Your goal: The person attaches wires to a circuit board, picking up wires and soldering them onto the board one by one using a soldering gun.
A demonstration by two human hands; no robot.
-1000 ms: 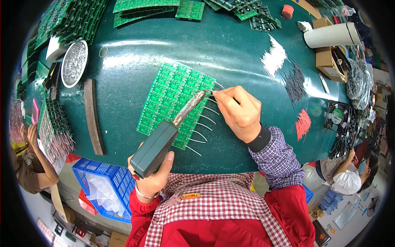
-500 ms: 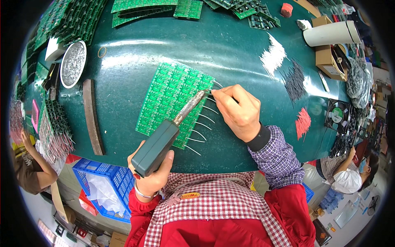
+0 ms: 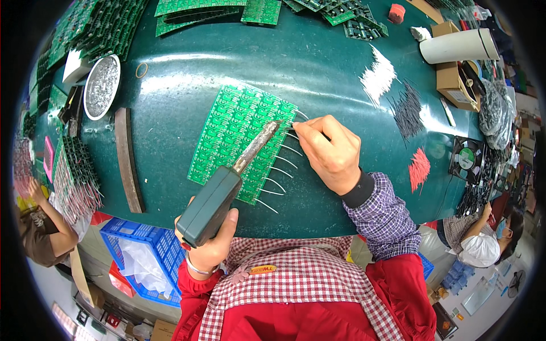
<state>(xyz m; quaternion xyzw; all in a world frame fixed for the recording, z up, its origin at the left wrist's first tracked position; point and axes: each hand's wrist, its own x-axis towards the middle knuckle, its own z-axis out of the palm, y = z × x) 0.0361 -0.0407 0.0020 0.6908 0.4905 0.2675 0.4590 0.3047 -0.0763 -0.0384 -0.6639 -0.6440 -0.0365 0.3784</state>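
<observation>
A green circuit board panel (image 3: 224, 128) lies on the dark green tabletop in front of me, slightly tilted. Several short white wires (image 3: 291, 163) stick out from its right edge. My left hand (image 3: 213, 244) is closed around the dark green handle of a soldering gun (image 3: 211, 206). The gun's metal tip is over the panel's upper right, a little left of my right fingertips. With thumb and forefinger pinched at the panel's right edge, my right hand (image 3: 330, 153) grips a white wire, mostly hidden by the fingers.
White wires (image 3: 377, 77), black wires (image 3: 408, 113) and red wires (image 3: 419, 170) lie in piles at right. A white bowl (image 3: 118, 85) and a curved brown bar (image 3: 129, 162) sit at left. Board stacks (image 3: 196, 7) line the back. A fan (image 3: 466, 159) stands far right; other people work at both sides.
The soldering gun's tip has drawn back slightly to the left, away from my right fingertips. My left hand has shifted a little left with it. My right hand is nearly still.
</observation>
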